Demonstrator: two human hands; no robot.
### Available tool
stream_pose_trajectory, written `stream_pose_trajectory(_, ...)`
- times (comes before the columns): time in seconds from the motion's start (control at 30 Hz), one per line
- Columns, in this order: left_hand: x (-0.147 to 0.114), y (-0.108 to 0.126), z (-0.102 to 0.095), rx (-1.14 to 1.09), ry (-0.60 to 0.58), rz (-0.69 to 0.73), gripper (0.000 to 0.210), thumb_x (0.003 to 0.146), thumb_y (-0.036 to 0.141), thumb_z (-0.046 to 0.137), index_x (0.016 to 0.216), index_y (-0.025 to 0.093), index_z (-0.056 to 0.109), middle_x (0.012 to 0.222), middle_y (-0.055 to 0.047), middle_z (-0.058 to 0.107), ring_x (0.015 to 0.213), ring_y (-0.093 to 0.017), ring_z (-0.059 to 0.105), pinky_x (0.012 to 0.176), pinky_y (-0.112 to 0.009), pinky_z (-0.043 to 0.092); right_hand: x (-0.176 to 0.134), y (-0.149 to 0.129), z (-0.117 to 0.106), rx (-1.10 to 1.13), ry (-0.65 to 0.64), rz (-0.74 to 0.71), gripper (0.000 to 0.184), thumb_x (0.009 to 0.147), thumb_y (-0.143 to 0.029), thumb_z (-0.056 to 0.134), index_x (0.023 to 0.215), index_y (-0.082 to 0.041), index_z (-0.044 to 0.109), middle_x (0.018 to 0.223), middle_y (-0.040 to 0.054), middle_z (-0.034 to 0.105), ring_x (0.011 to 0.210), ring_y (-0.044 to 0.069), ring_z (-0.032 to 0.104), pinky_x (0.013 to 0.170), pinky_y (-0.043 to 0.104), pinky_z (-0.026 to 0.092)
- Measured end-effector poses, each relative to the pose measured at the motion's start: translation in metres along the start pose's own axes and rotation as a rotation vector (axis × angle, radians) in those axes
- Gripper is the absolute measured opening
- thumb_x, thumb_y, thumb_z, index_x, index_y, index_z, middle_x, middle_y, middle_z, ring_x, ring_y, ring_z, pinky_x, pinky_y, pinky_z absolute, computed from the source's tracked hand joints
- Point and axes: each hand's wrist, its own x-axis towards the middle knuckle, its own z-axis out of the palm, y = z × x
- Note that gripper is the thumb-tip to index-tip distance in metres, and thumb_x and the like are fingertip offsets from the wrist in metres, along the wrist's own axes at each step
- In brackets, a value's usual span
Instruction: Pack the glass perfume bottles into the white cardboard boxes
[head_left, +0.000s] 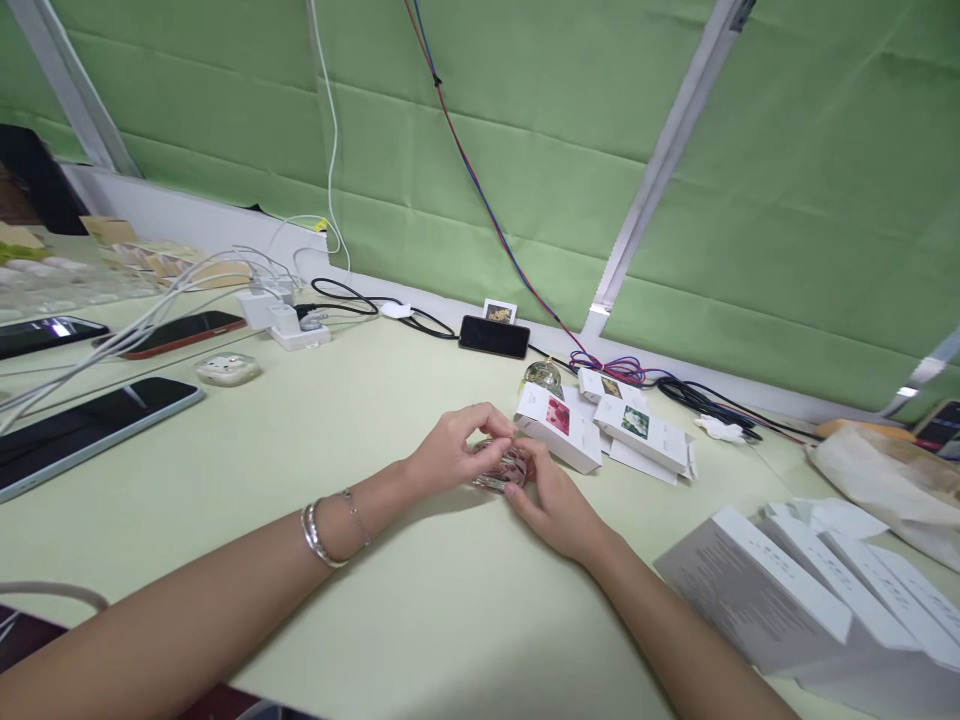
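Note:
A small clear glass-like piece (496,474) with reddish tints inside stands on the table between my hands. My right hand (553,503) grips its right side, thumb in front and fingers behind. Above its top, my left hand (469,447) is closed in a pinch; what the fingertips hold is too small to make out. Just behind lies a white box with a red flower picture (559,425). A clear rounded piece with gold tones (543,377) sits behind that box. To the right is a white box with a white flower picture (643,435).
Several white boxes (757,590) lean together at the front right. A black phone (493,337) is propped at the back near cables. Leftward are a large phone (97,430), an earbud case (228,368) and a power strip (300,335) with chargers.

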Motion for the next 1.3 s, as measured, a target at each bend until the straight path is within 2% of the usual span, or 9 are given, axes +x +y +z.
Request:
stream_pose_trajectory(0.13, 0.0002, -0.0029, 0.0, -0.02, -0.014, 0.047, 0.005, 0.081, 0.02, 0.049, 0.079, 0.016, 0.052, 0.082, -0.004, 0.061, 0.076, -0.012, 0.059, 0.068, -0.025, 0.049, 0.0001, 0.0, -0.0003, -0.005, -0.008, 0.005, 0.041, 0.083, -0.021, 0.044, 0.122, -0.02, 0.031, 0.112, 0.0088, 0.052, 0.097, 0.02, 0.054, 0.082, 0.039, 0.046)
stream_pose_trajectory(0.27, 0.0001, -0.0047, -0.0004, 0.097, 0.025, 0.135, 0.007, 0.08, 0.022, 0.054, 0.077, 0.017, 0.053, 0.083, -0.004, 0.056, 0.081, -0.013, 0.055, 0.072, -0.027, 0.047, -0.0002, 0.0004, -0.0003, -0.01, -0.002, 0.017, 0.042, 0.083, -0.021, 0.045, 0.123, -0.02, 0.031, 0.111, 0.0083, 0.052, 0.096, 0.02, 0.054, 0.082, 0.039, 0.046)
stream_pose_trajectory(0.4, 0.0002, -0.0015, 0.0005, 0.108, 0.036, 0.095, 0.008, 0.081, 0.023, 0.053, 0.076, 0.017, 0.052, 0.079, -0.003, 0.054, 0.075, -0.013, 0.054, 0.067, -0.026, 0.046, -0.0005, 0.0002, -0.0001, -0.004, 0.002, 0.007, 0.041, 0.083, -0.021, 0.045, 0.122, -0.02, 0.032, 0.111, 0.009, 0.053, 0.096, 0.02, 0.054, 0.082, 0.039, 0.046)
stream_pose_trajectory(0.5, -0.0005, 0.0007, 0.0005, 0.076, -0.004, 0.037, 0.006, 0.082, 0.021, 0.049, 0.08, 0.017, 0.052, 0.079, -0.003, 0.057, 0.073, -0.012, 0.056, 0.066, -0.025, 0.047, 0.0001, -0.0009, -0.0006, 0.007, 0.004, -0.009, 0.041, 0.083, -0.02, 0.044, 0.122, -0.02, 0.032, 0.111, 0.0091, 0.053, 0.096, 0.02, 0.055, 0.082, 0.038, 0.046)
stream_pose_trajectory(0.6, -0.0016, 0.0001, -0.0005, 0.078, -0.06, 0.015, 0.012, 0.083, 0.02, 0.044, 0.089, 0.017, 0.054, 0.085, -0.004, 0.061, 0.078, -0.013, 0.058, 0.07, -0.025, 0.048, 0.0005, -0.002, -0.0012, 0.012, -0.002, -0.008, 0.042, 0.083, -0.02, 0.045, 0.122, -0.019, 0.031, 0.112, 0.0092, 0.054, 0.096, 0.02, 0.055, 0.082, 0.039, 0.046)
stream_pose_trajectory(0.77, -0.0019, -0.0045, -0.0005, 0.05, -0.072, 0.051, 0.014, 0.085, 0.02, 0.044, 0.092, 0.016, 0.055, 0.089, -0.005, 0.062, 0.081, -0.013, 0.059, 0.074, -0.026, 0.048, -0.0005, -0.0018, -0.0008, 0.001, -0.007, 0.007, 0.044, 0.083, -0.022, 0.044, 0.124, -0.019, 0.03, 0.115, 0.0097, 0.052, 0.101, 0.021, 0.053, 0.085, 0.04, 0.045)
stream_pose_trajectory(0.97, 0.0004, -0.0061, 0.0016, 0.128, 0.025, 0.182, 0.006, 0.082, 0.018, 0.051, 0.083, 0.017, 0.056, 0.087, -0.006, 0.055, 0.084, -0.014, 0.055, 0.075, -0.027, 0.047, 0.0002, -0.0003, 0.0005, -0.01, -0.003, 0.012, 0.043, 0.083, -0.022, 0.044, 0.123, -0.019, 0.03, 0.112, 0.0103, 0.052, 0.099, 0.021, 0.053, 0.084, 0.041, 0.046)
stream_pose_trajectory(1.13, 0.001, -0.0019, 0.001, 0.121, 0.025, 0.195, 0.008, 0.081, 0.015, 0.049, 0.083, 0.017, 0.056, 0.079, -0.004, 0.057, 0.08, -0.014, 0.055, 0.071, -0.026, 0.047, 0.0003, -0.0003, -0.0001, -0.011, -0.002, 0.008, 0.043, 0.083, -0.02, 0.045, 0.124, -0.019, 0.03, 0.111, 0.0094, 0.053, 0.096, 0.02, 0.053, 0.082, 0.04, 0.046)
stream_pose_trajectory(1.3, -0.0009, -0.0008, -0.0001, 0.127, -0.025, 0.132, 0.017, 0.083, 0.015, 0.043, 0.094, 0.016, 0.056, 0.085, -0.004, 0.061, 0.077, -0.012, 0.057, 0.072, -0.026, 0.047, 0.0003, -0.0001, -0.0011, -0.001, -0.013, 0.007, 0.044, 0.082, -0.02, 0.045, 0.124, -0.02, 0.03, 0.116, 0.0081, 0.051, 0.097, 0.019, 0.053, 0.083, 0.039, 0.045)
